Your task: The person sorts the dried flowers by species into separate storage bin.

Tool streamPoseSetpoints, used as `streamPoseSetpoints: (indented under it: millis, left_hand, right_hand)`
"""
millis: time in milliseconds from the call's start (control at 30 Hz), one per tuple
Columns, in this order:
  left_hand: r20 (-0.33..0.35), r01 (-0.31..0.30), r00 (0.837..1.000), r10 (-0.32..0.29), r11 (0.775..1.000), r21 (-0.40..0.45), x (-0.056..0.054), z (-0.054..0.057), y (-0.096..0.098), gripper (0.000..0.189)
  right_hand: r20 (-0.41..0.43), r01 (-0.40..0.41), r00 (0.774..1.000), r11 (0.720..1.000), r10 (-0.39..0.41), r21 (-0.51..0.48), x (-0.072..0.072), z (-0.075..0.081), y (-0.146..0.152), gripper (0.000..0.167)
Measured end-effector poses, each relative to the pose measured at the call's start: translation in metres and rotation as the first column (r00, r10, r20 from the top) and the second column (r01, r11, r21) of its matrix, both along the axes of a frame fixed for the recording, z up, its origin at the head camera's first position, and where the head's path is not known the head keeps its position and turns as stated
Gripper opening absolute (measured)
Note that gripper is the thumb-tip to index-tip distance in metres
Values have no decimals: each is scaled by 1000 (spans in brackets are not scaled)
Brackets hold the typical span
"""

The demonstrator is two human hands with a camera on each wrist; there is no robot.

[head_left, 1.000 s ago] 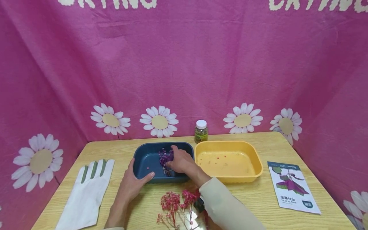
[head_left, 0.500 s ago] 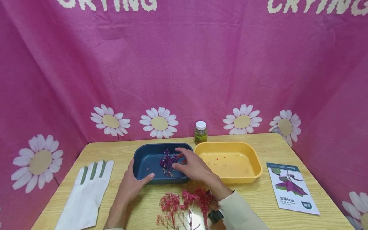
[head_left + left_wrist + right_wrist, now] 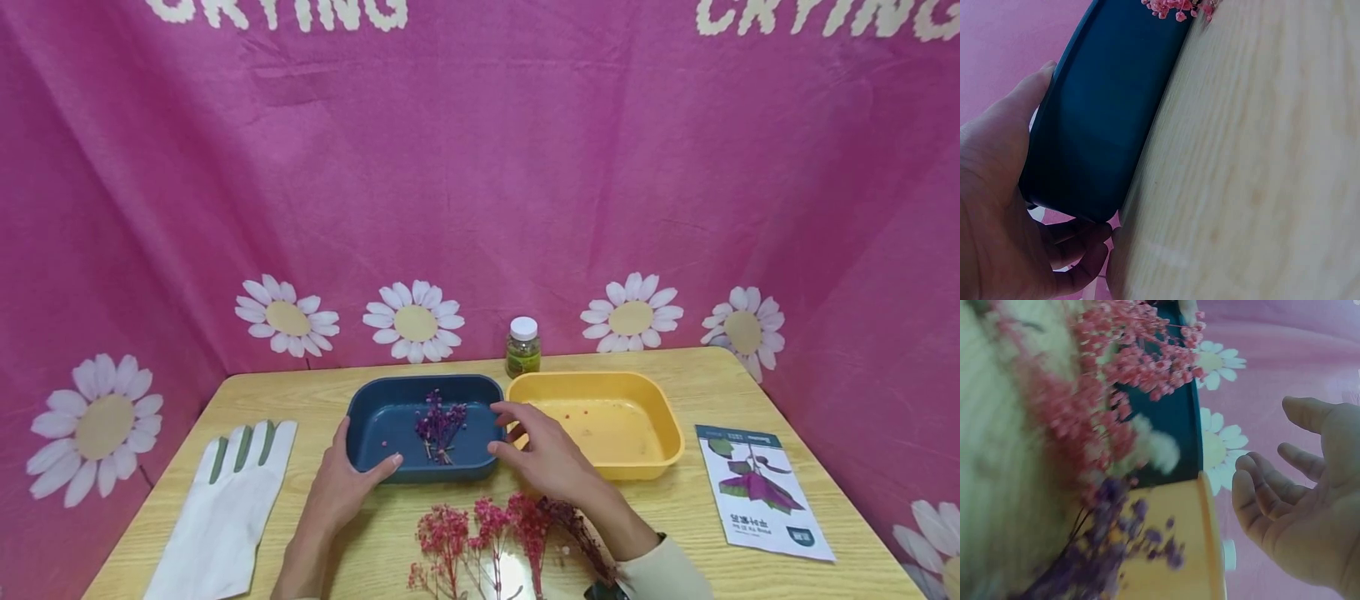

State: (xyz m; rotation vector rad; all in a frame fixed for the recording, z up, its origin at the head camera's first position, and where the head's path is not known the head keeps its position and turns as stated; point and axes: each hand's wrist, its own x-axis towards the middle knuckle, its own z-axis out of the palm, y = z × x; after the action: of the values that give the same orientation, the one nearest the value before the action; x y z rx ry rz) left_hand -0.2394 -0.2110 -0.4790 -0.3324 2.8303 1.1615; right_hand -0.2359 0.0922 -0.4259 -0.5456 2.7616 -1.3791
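Observation:
My left hand (image 3: 341, 479) grips the left front corner of a dark blue plastic tub (image 3: 420, 477), thumb over the front rim. In the left wrist view its fingers curl against the end of the tub (image 3: 1100, 106). Inside the tub lies a small bunch of dried purple flowers (image 3: 437, 423), stems toward me. My right hand (image 3: 551, 454) hovers by the tub's right edge, fingers loosely bent around nothing. The right wrist view also shows the right hand (image 3: 1310, 494) holding nothing. Sprigs of dried pink flowers (image 3: 442, 533) and a dark purple sprig (image 3: 573, 529) lie in front on the table.
A yellow tub (image 3: 630, 468) with a few small bits inside stands right beside the blue one. Behind them is a white-capped jar (image 3: 522, 350). A white glove (image 3: 225, 508) lies at left, a seed packet (image 3: 761, 492) at right. A pink curtain (image 3: 480, 183) backs the table.
My right hand has let go of the purple flowers in the blue tub and drawn back to the right. The left hand stays at the tub's corner.

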Motion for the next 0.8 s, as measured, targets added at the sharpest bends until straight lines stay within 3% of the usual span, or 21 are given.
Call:
streamPoseSetpoints:
  millis: [267, 800]
  left_hand:
    - [2, 1, 1000, -1, 1000, -1, 0, 1, 1, 117]
    - [1, 0, 1000, 0, 1000, 6, -1, -1, 1, 117]
  right_hand:
    - [-61, 8, 998, 1000, -8, 3, 16, -11, 20, 43]
    - [-24, 65, 998, 995, -63, 76, 44, -29, 52, 41]
